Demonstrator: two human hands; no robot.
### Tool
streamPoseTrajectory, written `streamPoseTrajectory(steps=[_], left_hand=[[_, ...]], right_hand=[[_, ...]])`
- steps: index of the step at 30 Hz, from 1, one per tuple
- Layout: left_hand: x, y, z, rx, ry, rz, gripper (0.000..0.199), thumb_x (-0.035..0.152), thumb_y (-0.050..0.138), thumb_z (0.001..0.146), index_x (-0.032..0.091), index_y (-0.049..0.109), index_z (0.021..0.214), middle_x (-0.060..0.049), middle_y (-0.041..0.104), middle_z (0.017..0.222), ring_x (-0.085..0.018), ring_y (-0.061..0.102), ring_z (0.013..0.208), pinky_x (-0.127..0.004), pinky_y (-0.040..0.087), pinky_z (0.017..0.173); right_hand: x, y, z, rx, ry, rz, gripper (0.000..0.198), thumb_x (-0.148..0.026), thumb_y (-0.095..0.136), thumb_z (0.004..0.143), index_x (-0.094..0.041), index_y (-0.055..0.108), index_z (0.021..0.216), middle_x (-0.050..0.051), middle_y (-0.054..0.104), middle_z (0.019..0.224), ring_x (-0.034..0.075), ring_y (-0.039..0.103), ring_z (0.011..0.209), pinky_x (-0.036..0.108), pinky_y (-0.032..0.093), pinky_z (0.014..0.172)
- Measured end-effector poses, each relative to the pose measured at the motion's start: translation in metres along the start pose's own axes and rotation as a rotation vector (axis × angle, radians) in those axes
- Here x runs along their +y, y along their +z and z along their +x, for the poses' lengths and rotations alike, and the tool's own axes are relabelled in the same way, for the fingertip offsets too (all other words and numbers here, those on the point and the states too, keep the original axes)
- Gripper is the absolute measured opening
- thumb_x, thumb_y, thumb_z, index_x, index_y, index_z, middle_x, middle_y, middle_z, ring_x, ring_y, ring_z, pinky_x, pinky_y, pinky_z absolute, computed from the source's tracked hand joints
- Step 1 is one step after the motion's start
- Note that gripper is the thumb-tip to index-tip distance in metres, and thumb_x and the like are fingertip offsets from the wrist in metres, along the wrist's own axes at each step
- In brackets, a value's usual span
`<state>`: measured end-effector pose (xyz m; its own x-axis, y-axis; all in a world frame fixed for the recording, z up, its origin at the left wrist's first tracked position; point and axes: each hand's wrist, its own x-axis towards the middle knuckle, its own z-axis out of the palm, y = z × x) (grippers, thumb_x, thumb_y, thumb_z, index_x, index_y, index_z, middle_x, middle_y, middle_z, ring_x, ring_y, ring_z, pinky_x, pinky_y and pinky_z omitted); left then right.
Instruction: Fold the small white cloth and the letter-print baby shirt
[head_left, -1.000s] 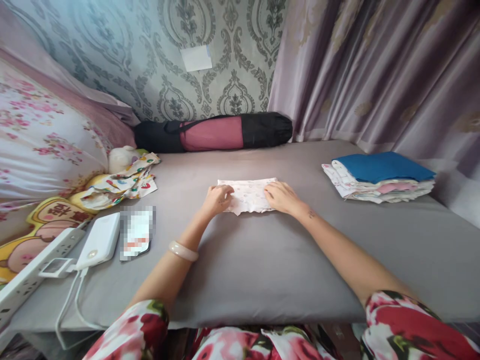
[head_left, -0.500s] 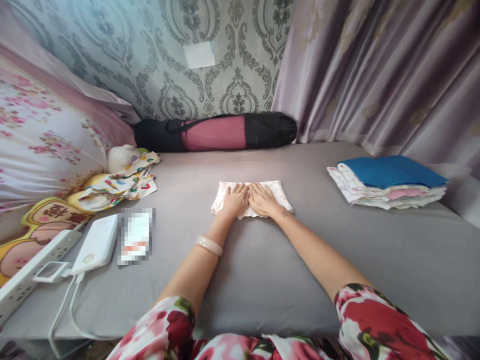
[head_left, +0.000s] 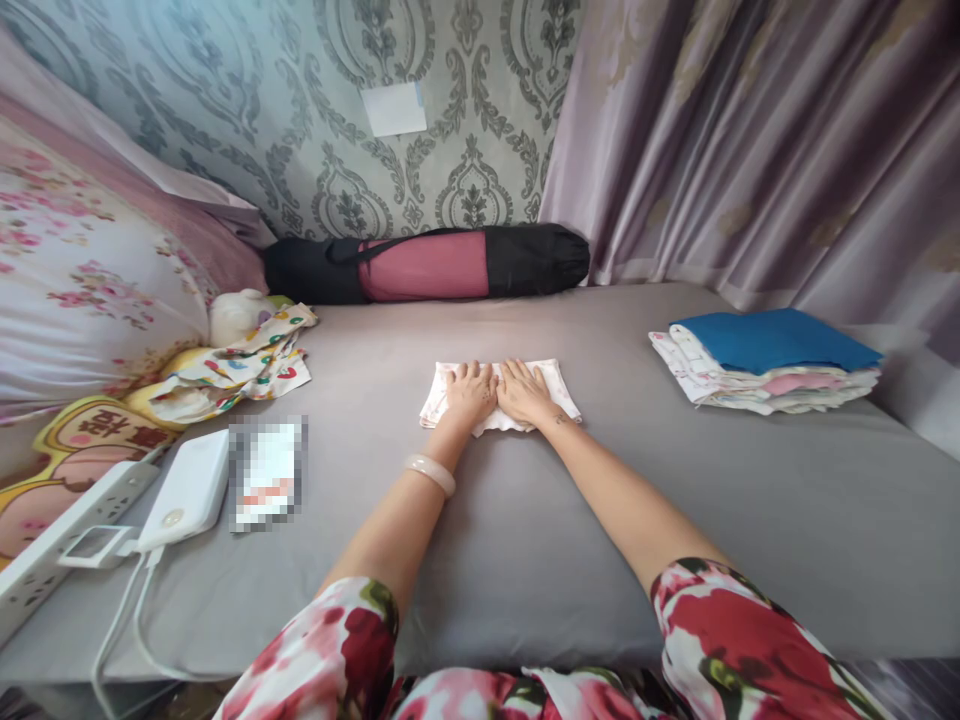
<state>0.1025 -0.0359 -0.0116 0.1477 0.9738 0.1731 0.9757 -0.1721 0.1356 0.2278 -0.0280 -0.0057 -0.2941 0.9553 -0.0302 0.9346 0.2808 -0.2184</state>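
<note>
A small folded cloth [head_left: 559,385], white with a faint pink print, lies on the grey bed sheet [head_left: 525,560] in front of me. My left hand [head_left: 471,392] rests palm down on its left half, fingers stretched out. Beside it, my right hand [head_left: 523,391] lies flat on the right half, and the two hands almost meet at the middle. Both palms hide the centre of the cloth; its outer ends and part of its near edge show. Neither hand grips anything.
On the right lies a stack of folded cloths [head_left: 780,390] topped by a blue one [head_left: 780,340]. A black and pink long bag [head_left: 427,265] lies along the wall. At left are a power strip [head_left: 75,540], a white power bank [head_left: 187,490], cables, a blurred packet [head_left: 268,475] and a patterned cloth [head_left: 232,370].
The hands stay on the folded cloth, with only a slight shift of the left hand and wrist. The whole view has moved a little.
</note>
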Motion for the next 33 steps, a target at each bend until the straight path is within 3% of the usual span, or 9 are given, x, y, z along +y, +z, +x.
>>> streamPoseTrajectory(steps=[7, 17, 23, 33], left_hand=[[-0.007, 0.003, -0.001, -0.007, -0.021, 0.029, 0.051, 0.041, 0.029, 0.1, 0.019, 0.048, 0.141, -0.016, 0.048, 0.146, -0.035, 0.04, 0.135, -0.057, 0.026, 0.111], [-0.026, 0.0, -0.006, -0.055, -0.16, 0.003, 0.058, 0.046, 0.024, 0.099, 0.014, 0.042, 0.145, -0.018, 0.038, 0.154, -0.034, 0.03, 0.145, -0.055, 0.027, 0.114], [-0.038, 0.004, -0.008, -0.04, -0.163, -0.019, 0.065, 0.051, 0.021, 0.099, 0.01, 0.042, 0.144, -0.02, 0.036, 0.155, -0.033, 0.027, 0.147, -0.054, 0.025, 0.116], [-0.062, 0.001, -0.019, -0.047, -0.16, -0.056, 0.062, 0.048, 0.022, 0.1, 0.013, 0.039, 0.147, -0.014, 0.033, 0.158, -0.029, 0.028, 0.147, -0.053, 0.022, 0.118]], right_hand=[[0.003, 0.001, -0.004, 0.056, 0.07, -0.006, 0.057, -0.031, 0.025, 0.1, -0.007, 0.036, 0.15, 0.015, 0.031, 0.158, 0.027, 0.022, 0.147, 0.048, 0.012, 0.119], [0.028, 0.0, -0.01, 0.105, 0.177, -0.022, 0.058, -0.031, 0.025, 0.099, -0.003, 0.037, 0.148, 0.017, 0.031, 0.157, 0.027, 0.023, 0.147, 0.046, 0.013, 0.119], [0.042, -0.001, -0.013, 0.093, 0.229, -0.016, 0.061, -0.035, 0.024, 0.099, -0.001, 0.035, 0.149, 0.018, 0.027, 0.159, 0.03, 0.021, 0.147, 0.046, 0.019, 0.118], [0.052, -0.001, -0.017, 0.1, 0.261, 0.007, 0.063, -0.036, 0.022, 0.1, 0.001, 0.032, 0.15, 0.021, 0.026, 0.159, 0.03, 0.024, 0.146, 0.046, 0.02, 0.117]])
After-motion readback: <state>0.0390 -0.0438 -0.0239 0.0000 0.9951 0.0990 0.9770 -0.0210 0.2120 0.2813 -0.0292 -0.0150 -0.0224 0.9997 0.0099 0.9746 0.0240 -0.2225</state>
